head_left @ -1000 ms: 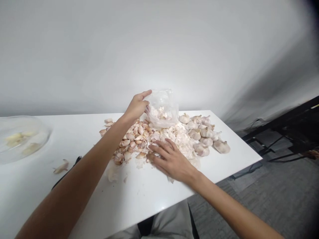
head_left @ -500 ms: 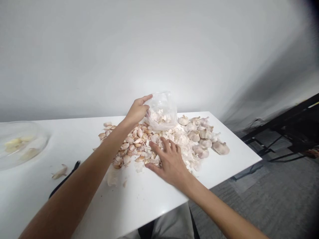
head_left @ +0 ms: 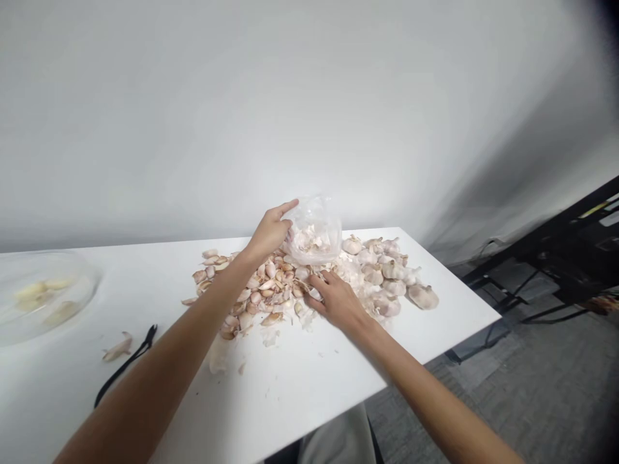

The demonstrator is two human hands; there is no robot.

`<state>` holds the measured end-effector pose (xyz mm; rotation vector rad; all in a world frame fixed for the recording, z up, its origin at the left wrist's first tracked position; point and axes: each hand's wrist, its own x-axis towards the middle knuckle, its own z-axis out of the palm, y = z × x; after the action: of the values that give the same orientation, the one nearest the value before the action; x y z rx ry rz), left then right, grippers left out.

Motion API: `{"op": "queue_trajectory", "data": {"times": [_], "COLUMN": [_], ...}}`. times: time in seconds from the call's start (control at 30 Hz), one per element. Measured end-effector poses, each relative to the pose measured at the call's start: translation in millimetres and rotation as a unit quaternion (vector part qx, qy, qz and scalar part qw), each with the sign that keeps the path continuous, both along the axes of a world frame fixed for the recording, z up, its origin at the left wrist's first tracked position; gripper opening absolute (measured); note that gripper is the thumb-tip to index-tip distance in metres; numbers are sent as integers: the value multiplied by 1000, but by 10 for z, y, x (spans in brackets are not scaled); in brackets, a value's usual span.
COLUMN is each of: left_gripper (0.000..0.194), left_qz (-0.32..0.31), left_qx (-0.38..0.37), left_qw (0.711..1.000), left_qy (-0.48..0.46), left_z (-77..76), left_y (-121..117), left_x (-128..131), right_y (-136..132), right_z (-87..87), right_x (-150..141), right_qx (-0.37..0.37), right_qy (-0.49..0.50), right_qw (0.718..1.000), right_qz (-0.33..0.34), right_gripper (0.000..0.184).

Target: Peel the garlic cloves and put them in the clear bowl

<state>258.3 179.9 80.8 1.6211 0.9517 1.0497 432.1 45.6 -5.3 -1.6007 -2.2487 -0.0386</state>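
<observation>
The clear plastic bag of garlic skins, light, soft and best held by its upper edge, sits mid-frame, gripped at the side by the left hand, while the right hand lies open, fingers spread, on the heap of garlic cloves.

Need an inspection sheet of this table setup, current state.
surface: white table, garlic heaped mid-table
job's things: clear bag with pale pieces inside; cloves heaped; bulbs beyond them
clutter: skins among the heap; loose clove left of it
hands: left hand holds bag; right hand on heap
cables: black cord on table, type unclear
surroundings: glass bowl with peeled cloves at table's left; white wall; grey carpet; black frame at right
</observation>
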Motion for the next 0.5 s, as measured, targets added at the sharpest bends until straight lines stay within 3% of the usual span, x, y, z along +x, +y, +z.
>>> {"op": "queue_trajectory", "data": {"times": [0.27,0.5], "left_gripper": [68,70], "left_qz": [-6,-7], "left_qx": [3,-2], "left_qw": [1000,1000], "left_qy": [-5,-18], "left_z": [-47,-37], "left_y": [34,26], "left_x": [5,12], "right_y": [12,25], "right_z": [115,288], "right_x": [155,239], "right_qx": [20,28], "right_qy": [165,338], "right_qw": [986,938], "right_qz": [-13,-76], "right_gripper": [10,14]}}
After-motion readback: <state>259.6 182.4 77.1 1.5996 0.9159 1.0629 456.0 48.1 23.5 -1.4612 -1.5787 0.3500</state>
